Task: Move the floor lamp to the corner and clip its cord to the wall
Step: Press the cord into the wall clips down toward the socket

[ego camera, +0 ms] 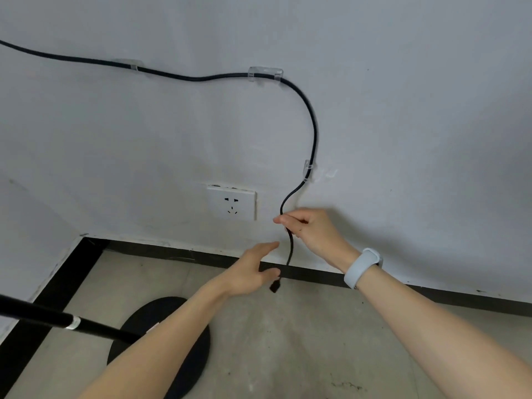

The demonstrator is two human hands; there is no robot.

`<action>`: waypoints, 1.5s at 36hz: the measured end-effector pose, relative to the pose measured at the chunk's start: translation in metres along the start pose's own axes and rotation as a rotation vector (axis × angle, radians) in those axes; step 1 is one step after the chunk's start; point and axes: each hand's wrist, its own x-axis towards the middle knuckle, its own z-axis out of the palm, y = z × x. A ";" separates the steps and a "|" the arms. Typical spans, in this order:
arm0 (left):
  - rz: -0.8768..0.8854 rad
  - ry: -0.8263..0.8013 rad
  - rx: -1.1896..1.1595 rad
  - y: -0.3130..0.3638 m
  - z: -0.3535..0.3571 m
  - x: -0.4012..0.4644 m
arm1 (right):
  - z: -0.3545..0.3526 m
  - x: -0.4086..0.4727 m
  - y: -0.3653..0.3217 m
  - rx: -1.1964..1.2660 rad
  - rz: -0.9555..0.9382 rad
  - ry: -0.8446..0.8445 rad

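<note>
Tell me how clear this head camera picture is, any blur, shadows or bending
Head view: soft, even light with no glare; the right hand pinching the black cord casts a faint shadow on the wall; wide-angle bending curves the baseboard; the clear clips look slightly smeared.

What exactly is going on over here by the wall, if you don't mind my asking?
A person is tidying a floor lamp's cord along the wall. The black cord already runs through three clear clips. The right hand pinches the loose end below the lowest clip, while the left hand reaches, open, toward the plug dangling near the baseboard. The socket has nothing plugged in. The lamp's round base stands on the floor near the corner.
</note>
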 end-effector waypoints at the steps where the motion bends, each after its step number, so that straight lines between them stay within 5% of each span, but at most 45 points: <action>1: 0.018 -0.026 -0.013 0.000 0.003 0.000 | 0.003 0.001 -0.002 0.019 -0.008 0.003; 7: 0.058 -0.079 -0.248 -0.004 0.002 -0.009 | 0.009 -0.001 0.001 0.156 0.003 0.103; 14: -0.124 -0.014 -0.420 -0.067 -0.012 -0.041 | -0.004 -0.006 0.018 0.238 0.089 0.360; 27: -0.008 0.316 0.038 -0.065 -0.016 -0.024 | 0.039 -0.016 0.047 0.300 0.448 -0.091; 35: -0.119 0.186 0.013 -0.089 -0.026 -0.027 | 0.048 -0.009 0.056 0.396 0.455 0.085; 54: -0.086 0.614 0.429 -0.082 -0.034 0.033 | 0.084 0.023 0.069 0.809 0.702 0.311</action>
